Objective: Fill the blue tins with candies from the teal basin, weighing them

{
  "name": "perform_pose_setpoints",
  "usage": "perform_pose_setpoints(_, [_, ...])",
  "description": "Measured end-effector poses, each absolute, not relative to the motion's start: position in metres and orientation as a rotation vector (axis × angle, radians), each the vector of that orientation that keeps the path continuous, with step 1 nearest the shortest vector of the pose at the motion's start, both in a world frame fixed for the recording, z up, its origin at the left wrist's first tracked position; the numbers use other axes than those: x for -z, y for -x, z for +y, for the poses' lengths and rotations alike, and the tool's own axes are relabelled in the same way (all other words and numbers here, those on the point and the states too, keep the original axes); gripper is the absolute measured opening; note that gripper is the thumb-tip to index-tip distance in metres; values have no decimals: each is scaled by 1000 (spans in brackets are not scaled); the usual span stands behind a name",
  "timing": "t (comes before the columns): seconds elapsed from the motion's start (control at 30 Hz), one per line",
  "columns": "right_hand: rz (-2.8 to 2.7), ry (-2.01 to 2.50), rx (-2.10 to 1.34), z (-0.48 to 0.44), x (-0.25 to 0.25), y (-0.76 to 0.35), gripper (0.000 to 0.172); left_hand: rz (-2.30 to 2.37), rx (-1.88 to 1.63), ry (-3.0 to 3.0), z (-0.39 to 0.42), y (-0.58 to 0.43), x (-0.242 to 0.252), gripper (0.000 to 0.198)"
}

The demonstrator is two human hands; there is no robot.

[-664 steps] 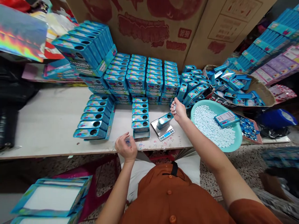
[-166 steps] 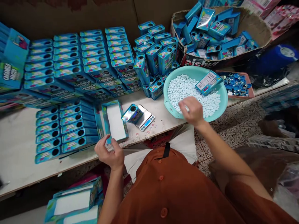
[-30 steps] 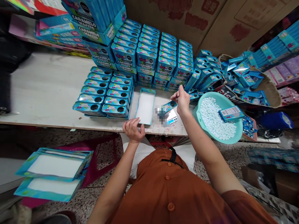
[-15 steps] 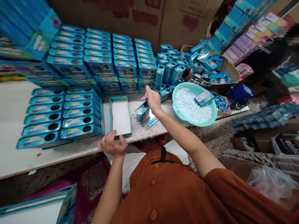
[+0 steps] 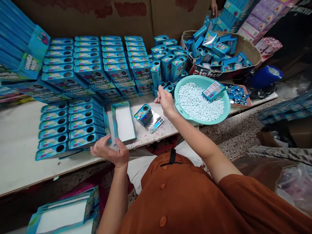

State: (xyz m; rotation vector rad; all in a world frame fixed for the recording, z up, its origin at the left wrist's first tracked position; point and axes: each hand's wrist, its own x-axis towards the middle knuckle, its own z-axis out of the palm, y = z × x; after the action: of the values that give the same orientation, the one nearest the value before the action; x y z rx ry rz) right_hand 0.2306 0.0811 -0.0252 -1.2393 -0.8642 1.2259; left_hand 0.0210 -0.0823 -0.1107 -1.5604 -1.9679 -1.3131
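My right hand (image 5: 166, 102) hovers between a small digital scale (image 5: 158, 114) and the turquoise basin (image 5: 179, 112), with its fingers curled in; whatever they hold, if anything, is hidden. On the scale rests a blue tin (image 5: 139, 113) with a round dark opening on top. White candies (image 5: 192, 100) fill the basin, and another blue tin (image 5: 214, 91) lies on them. My left hand (image 5: 113, 152) is open with fingers spread, holding nothing, by the near left corner of an open blue carton (image 5: 114, 125) with a white inside.
Stacked rows of blue tins (image 5: 117, 70) line the back, with another block (image 5: 83, 125) at left. Loose tins (image 5: 168, 65) stand behind the basin, beside a cardboard box (image 5: 253, 53) of tins. Blue caps (image 5: 236, 94) lie in a tray. Another person's hand (image 5: 214, 8) shows at top.
My view has shifted. My left hand has moved left, towards the block of tins. My right hand stays close to the scale, its fingers more curled.
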Motion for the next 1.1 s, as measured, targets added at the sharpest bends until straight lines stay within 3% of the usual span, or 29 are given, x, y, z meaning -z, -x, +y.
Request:
perform_pose_setpoints(0.2, [-806,1313,-1583,82,24,-242,28,-1933,1214,1716,-62,-28,63,30])
perform_pose_setpoints(0.33, [-1132,1383,-1504,84,31,-251,18,-1894,1109,1933,-46,-28,43,25])
perform_pose_setpoints(0.67, [-1901,1036,-1018,86,16,-239,30,-1778,876,2269,-21,-45,21,19])
perform_pose_setpoints(1.0, [-2184,871,-977,77,25,-221,38,-1775,836,2316,-16,-54,29,12])
perform_pose_setpoints(1.1, [-2236,877,-943,77,27,-217,33,-1792,840,2325,-14,-54,30,14])
